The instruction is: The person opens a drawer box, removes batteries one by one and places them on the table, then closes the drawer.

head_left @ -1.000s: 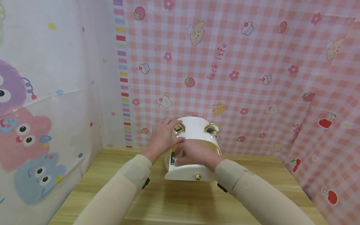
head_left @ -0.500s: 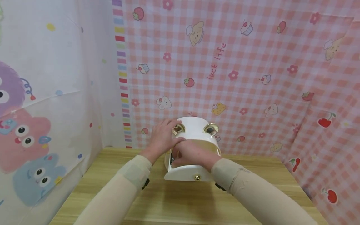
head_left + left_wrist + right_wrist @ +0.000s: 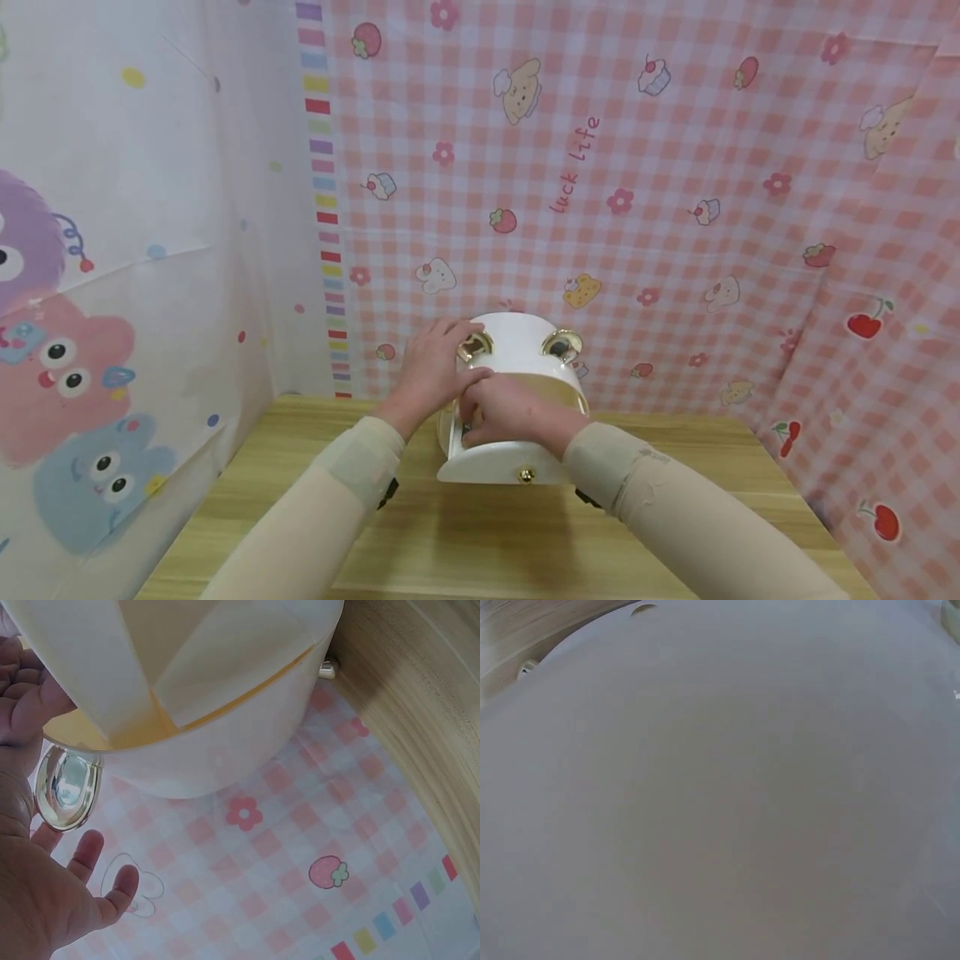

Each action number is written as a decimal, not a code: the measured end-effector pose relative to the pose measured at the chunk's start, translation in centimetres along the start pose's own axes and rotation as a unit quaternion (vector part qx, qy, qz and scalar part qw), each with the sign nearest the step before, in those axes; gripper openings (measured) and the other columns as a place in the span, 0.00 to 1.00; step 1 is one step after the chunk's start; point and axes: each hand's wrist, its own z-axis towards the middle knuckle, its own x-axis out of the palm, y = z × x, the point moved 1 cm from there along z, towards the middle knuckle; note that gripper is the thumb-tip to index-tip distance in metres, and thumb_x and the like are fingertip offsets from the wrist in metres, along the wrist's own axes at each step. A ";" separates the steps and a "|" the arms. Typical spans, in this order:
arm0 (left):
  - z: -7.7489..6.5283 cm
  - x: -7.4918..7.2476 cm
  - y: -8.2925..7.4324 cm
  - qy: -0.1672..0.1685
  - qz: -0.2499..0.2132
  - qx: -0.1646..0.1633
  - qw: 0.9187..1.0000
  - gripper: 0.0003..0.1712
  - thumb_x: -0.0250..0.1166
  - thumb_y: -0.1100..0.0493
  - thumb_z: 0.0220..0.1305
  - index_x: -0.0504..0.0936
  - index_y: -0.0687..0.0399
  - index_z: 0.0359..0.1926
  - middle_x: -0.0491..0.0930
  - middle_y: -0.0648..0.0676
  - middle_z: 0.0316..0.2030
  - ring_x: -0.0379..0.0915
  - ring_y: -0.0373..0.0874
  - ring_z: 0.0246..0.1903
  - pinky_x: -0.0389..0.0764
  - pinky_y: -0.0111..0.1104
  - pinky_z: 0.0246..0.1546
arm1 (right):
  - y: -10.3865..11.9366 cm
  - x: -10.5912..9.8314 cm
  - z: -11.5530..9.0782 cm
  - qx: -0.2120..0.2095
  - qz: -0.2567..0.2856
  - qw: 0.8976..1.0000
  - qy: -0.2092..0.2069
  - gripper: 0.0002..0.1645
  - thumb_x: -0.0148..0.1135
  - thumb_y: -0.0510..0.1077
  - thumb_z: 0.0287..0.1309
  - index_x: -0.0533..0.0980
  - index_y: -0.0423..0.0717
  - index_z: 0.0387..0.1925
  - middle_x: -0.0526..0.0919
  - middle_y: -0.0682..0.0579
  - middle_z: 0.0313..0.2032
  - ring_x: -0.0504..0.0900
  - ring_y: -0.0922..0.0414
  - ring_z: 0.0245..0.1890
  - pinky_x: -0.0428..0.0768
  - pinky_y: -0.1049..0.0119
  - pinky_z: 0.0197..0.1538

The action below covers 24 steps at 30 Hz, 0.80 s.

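Observation:
A rounded white storage box [image 3: 517, 335] with gold ear-shaped fittings stands on the table, its curved front drawer-like flap [image 3: 480, 467] bearing a gold knob [image 3: 527, 474]. My left hand [image 3: 431, 371] rests against the left gold ear [image 3: 474, 346], fingers extended, thumb over the opening's rim. In the left wrist view, the left fingers [image 3: 112, 900] spread past that gold ear [image 3: 69, 784]. My right hand [image 3: 506, 408] reaches into the opening with curled fingers at its left side, gripping a small dark tube that is mostly hidden. White box surface [image 3: 727, 787] fills the right wrist view.
The box stands near the back of the wood-grain table [image 3: 495, 542]. Right behind it hangs a pink checked cloth [image 3: 645, 167], and a white cartoon-printed cloth [image 3: 172, 167] hangs on the left. The right gold ear [image 3: 562, 345] sticks out from the box.
My right hand has shifted slightly left inside the box, and its fingers now cover the small dark tube that stood in sight at the left inner wall. My left hand stays in place.

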 end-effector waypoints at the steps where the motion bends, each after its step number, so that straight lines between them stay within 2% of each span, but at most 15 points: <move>1: 0.0 0.0 0.0 -0.001 -0.001 0.000 1.000 0.40 0.77 0.39 0.64 0.76 0.39 0.73 0.76 0.53 0.71 0.71 0.54 0.71 0.73 0.59 0.71 | -0.1 -0.1 -0.1 0.000 -0.007 1.000 0.000 0.13 0.81 0.47 0.55 0.87 0.48 0.40 0.91 0.55 0.38 0.88 0.57 0.43 0.86 0.63 0.52; 6: -0.1 0.0 0.0 -0.003 -0.007 -0.003 1.000 0.41 0.78 0.38 0.63 0.75 0.39 0.74 0.76 0.53 0.71 0.71 0.55 0.72 0.73 0.59 0.71 | -0.7 -0.5 -0.7 0.022 -0.032 0.999 0.006 0.12 0.81 0.50 0.56 0.88 0.52 0.40 0.92 0.58 0.39 0.88 0.58 0.45 0.86 0.61 0.55; 11: -0.1 0.0 0.1 -0.002 -0.015 -0.002 1.000 0.42 0.78 0.37 0.61 0.76 0.39 0.74 0.76 0.53 0.71 0.71 0.55 0.72 0.72 0.59 0.71 | -1.5 -0.9 -1.6 0.028 -0.027 0.999 0.003 0.10 0.80 0.49 0.56 0.88 0.53 0.38 0.92 0.59 0.40 0.89 0.58 0.44 0.87 0.60 0.53; 18: -0.1 0.1 0.1 -0.003 -0.012 -0.001 1.000 0.43 0.77 0.36 0.61 0.76 0.40 0.74 0.76 0.53 0.72 0.71 0.55 0.72 0.72 0.59 0.72 | -2.4 -2.1 -3.1 -0.004 -0.029 0.999 -0.025 0.08 0.79 0.47 0.54 0.87 0.51 0.35 0.92 0.57 0.34 0.88 0.59 0.37 0.86 0.66 0.44; 24: 0.0 0.0 0.0 0.000 -0.015 -0.006 1.000 0.43 0.77 0.35 0.61 0.76 0.39 0.74 0.76 0.53 0.72 0.71 0.55 0.73 0.71 0.59 0.73 | -3.0 -3.5 -4.7 0.000 -0.011 1.000 -0.029 0.06 0.76 0.46 0.57 0.88 0.50 0.35 0.91 0.56 0.32 0.81 0.66 0.30 0.82 0.70 0.37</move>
